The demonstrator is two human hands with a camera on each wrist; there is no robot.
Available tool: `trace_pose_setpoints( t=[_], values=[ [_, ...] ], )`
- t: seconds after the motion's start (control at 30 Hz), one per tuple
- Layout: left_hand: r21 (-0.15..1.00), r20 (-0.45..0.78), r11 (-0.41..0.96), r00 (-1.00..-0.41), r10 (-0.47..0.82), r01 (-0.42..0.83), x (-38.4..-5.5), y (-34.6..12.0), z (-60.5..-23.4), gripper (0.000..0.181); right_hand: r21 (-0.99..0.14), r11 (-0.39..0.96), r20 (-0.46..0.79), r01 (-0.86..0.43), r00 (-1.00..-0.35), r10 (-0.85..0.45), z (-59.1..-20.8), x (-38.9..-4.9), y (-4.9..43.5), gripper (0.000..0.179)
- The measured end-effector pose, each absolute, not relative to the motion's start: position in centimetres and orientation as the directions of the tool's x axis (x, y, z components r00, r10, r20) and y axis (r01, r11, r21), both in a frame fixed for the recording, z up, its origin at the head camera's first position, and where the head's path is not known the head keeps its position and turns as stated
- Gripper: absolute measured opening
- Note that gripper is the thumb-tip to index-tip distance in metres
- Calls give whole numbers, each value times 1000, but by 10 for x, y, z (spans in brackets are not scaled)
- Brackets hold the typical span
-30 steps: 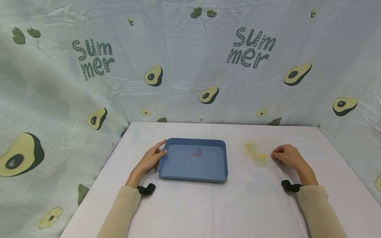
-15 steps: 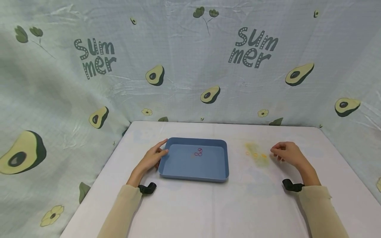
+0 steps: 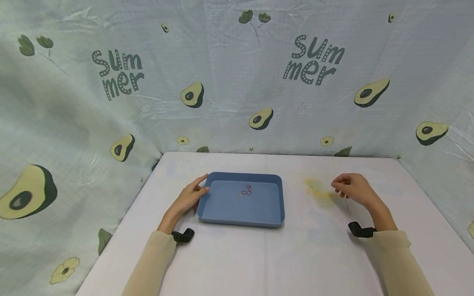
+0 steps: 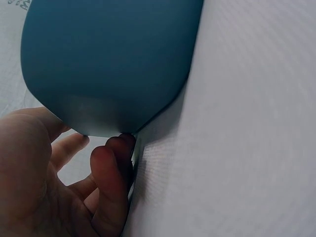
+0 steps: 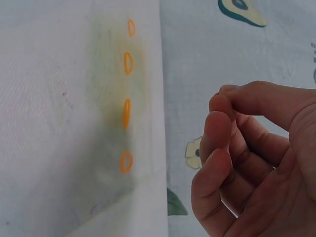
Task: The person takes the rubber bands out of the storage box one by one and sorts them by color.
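Note:
A shallow blue tray (image 3: 229, 209) lies on the table, with red-pink rings (image 3: 243, 192) and a fainter orange ring (image 3: 240, 195) inside it. My left hand (image 3: 189, 196) grips the tray's left side, thumb over the rim. The left wrist view shows its fingers against the outer wall (image 4: 113, 64). On the right, my right hand (image 3: 353, 189) hovers over the table beside a row of several small orange rings (image 5: 127, 113). Its thumb meets the index fingertip and the other fingers are curled; nothing shows between them.
A yellowish patch (image 3: 314, 185) marks the white tablecloth (image 3: 237, 259) around the orange rings. Behind the table hangs a pale cloth (image 3: 222, 49) printed with avocados. Each wrist carries a black camera, such as the right wrist camera (image 3: 361, 230).
My right hand has lifted off the table and moved slightly left, towards the orange rings. The left hand and the tray have stayed in place.

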State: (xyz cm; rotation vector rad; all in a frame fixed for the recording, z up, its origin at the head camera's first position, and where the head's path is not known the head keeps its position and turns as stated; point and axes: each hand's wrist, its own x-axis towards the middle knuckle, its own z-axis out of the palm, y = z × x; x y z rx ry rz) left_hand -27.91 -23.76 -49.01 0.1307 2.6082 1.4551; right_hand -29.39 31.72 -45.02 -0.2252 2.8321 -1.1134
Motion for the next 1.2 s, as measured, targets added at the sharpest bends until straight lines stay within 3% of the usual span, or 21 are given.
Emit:
trace_pose_setpoints(
  t=[0.97,1.2],
  values=[
    [849,-86,528,-986,144,4,-279,-241,-494,64,-702,689,-36,-181,-957,-288,-445,-308,252,19],
    [841,-67,540,-986,150,25,-281,-240,-493,64,-685,683,8,-254,-940,-341,-444,-316,234,21]
  ],
)
